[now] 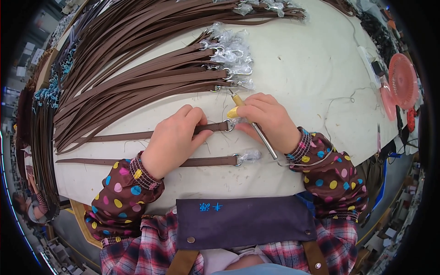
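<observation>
Left hand (172, 137) presses brown strap (151, 134) flat on counter (293, 68), fingers closed over it, steadying ring end. Right hand (268, 120) grips yellow-handled tool (250, 120), tip at ring. Second strap (206, 161) lies just beside.

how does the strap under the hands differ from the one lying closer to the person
The upper strap is pinned by the left hand, while the lower strap lies untouched. The right hand, which holds a metal tool with a yellow handle, works at the upper strap's ring end; the lower strap's clasp sits free in clear wrap. Both are flat brown straps with metal hardware at the right end, lying roughly parallel on the white table.
</observation>
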Motion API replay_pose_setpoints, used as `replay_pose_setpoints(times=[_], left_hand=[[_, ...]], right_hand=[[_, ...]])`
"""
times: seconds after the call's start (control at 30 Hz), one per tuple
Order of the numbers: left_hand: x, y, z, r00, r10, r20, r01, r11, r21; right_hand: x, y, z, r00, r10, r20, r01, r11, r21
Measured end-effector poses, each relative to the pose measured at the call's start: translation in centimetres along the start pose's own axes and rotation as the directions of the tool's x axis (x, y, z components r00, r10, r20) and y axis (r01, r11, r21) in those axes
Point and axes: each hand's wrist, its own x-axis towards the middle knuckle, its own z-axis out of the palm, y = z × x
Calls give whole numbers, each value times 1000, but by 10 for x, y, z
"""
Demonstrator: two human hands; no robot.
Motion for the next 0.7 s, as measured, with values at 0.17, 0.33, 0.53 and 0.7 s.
replay_pose_setpoints(times=[0.17, 0.33, 0.53, 0.7], left_hand=[[16, 2, 5, 996, 85, -27, -88, 983, -162], [26, 6, 9, 992, 126, -7, -126, 985, -121], [20, -10, -6, 999, 4, 37, 7, 956, -293], [-29, -80, -35, 962, 144, -233, -107, 980, 166]], right_hand=[[-1, 2, 4, 997, 66, 28, -68, 995, 66], [3, 6, 4, 991, 135, -22, -131, 982, 135], [-1, 6, 3, 992, 130, 1, -130, 989, 68], [-3, -2, -1, 995, 94, 30, -96, 994, 51]])
